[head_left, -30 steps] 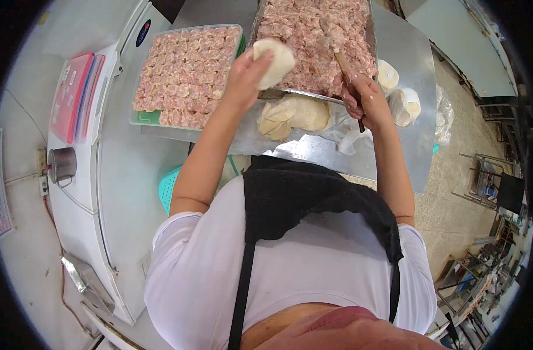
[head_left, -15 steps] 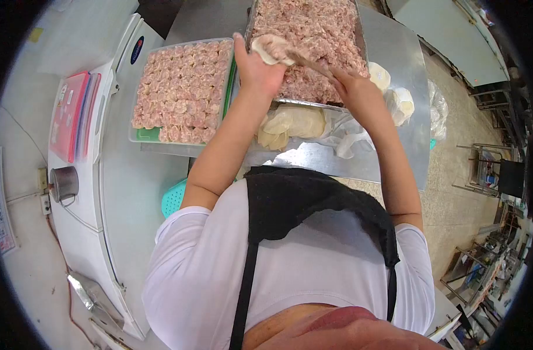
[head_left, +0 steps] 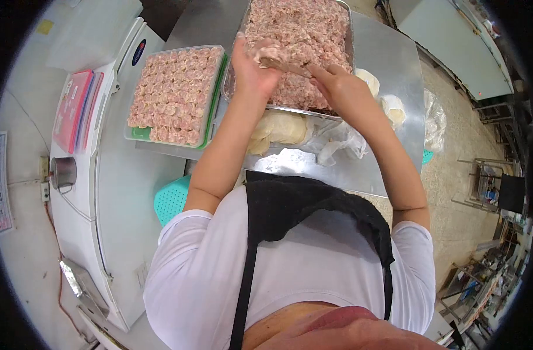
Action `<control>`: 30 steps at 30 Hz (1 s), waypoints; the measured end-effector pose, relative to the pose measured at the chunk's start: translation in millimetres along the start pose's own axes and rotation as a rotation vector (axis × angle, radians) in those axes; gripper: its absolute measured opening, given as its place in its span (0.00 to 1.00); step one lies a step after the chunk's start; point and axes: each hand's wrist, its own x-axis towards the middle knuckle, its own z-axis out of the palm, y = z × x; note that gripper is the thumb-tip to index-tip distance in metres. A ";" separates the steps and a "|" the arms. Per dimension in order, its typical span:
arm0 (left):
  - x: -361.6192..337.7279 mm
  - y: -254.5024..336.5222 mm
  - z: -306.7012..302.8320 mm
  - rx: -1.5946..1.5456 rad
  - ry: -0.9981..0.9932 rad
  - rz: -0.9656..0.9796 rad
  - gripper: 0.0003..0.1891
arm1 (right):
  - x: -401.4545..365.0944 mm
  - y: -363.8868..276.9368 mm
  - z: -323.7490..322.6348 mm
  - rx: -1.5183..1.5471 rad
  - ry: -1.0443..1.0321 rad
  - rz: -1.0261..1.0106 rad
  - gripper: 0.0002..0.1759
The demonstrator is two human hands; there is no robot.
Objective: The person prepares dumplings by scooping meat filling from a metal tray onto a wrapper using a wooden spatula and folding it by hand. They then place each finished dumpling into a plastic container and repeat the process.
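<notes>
My left hand [head_left: 253,74] is cupped under a dumpling wrapper [head_left: 258,51] with minced meat on it, above the near left part of a metal tray [head_left: 304,112]. Pink minced meat [head_left: 301,29] fills that tray. My right hand [head_left: 343,87] grips a flat spreading tool [head_left: 292,68], whose tip presses on the meat in the wrapper. The wrapper is partly hidden by the filling and my fingers. To the left, a clear plastic container [head_left: 221,73] holds rows of filled dumplings [head_left: 176,93]; green shows at its near left corner.
Pale wrappers [head_left: 281,128] lie stacked before the tray, beside a crumpled plastic bag [head_left: 343,143]. More wrapped stacks [head_left: 393,111] stand to the right on the steel table [head_left: 389,52]. A white freezer [head_left: 132,192] is at the left, with a turquoise basket [head_left: 172,198] near it.
The tool's tip has moved left onto the wrapper, my right hand following closer to my left. The wrapper's pale edge, plain before, is now mostly hidden. The whole view has shifted slightly.
</notes>
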 end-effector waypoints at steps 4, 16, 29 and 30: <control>5.4 13.8 -2.3 -0.157 -0.144 -0.115 0.24 | -11.5 41.6 -6.9 0.413 0.031 0.139 0.15; -16.5 10.5 37.1 1.612 -0.595 0.168 0.24 | -22.8 46.8 -20.1 0.711 -0.157 0.248 0.17; -8.5 7.4 18.7 1.748 -0.563 0.456 0.16 | -13.4 77.8 -15.9 0.630 -0.121 0.173 0.19; -10.8 10.1 25.9 1.805 -0.627 0.424 0.18 | -16.3 72.8 -1.8 0.639 -0.205 0.153 0.18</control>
